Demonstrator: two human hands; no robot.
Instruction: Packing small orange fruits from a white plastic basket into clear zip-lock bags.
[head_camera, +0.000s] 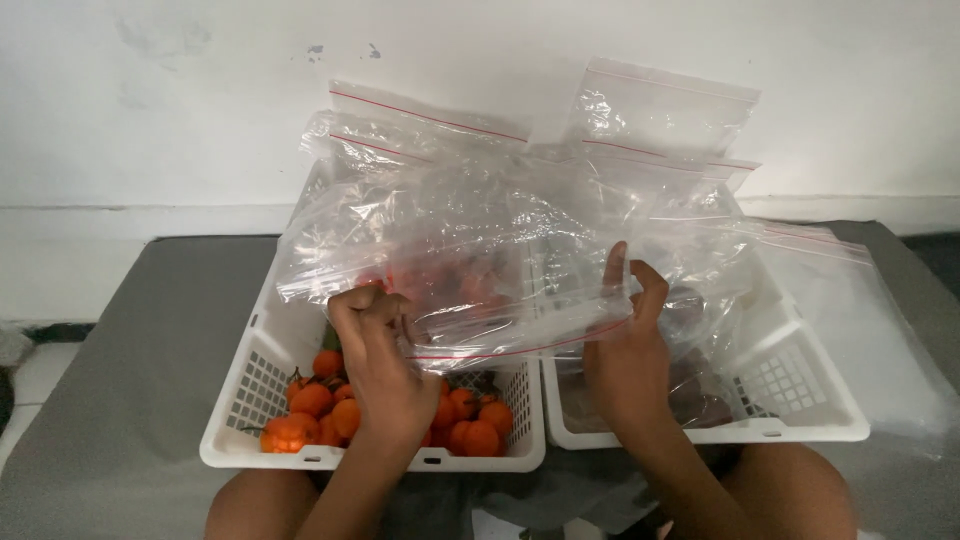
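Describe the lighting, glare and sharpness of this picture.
Head view: soft, even light with faint shadows; white glare streaks across the clear zip bag held by the left hand and right hand; orange peppers sharp; frame corners slightly bowed.

I see a grey mat (150, 340) spread flat over the floor, its far edge running along the foot of a white wall (200, 100). Off its left edge a strip of pale floor (30, 380) shows. Two white slotted plastic baskets rest directly on the mat, side by side and touching, close to its near edge. The left basket (260, 385) sits about mid-mat; the right basket (800, 385) sits toward the right edge. A clear plastic bag (880, 340) spills over the right basket's side and lies on the mat near the right edge. My knees (790, 490) sit at the near edge.
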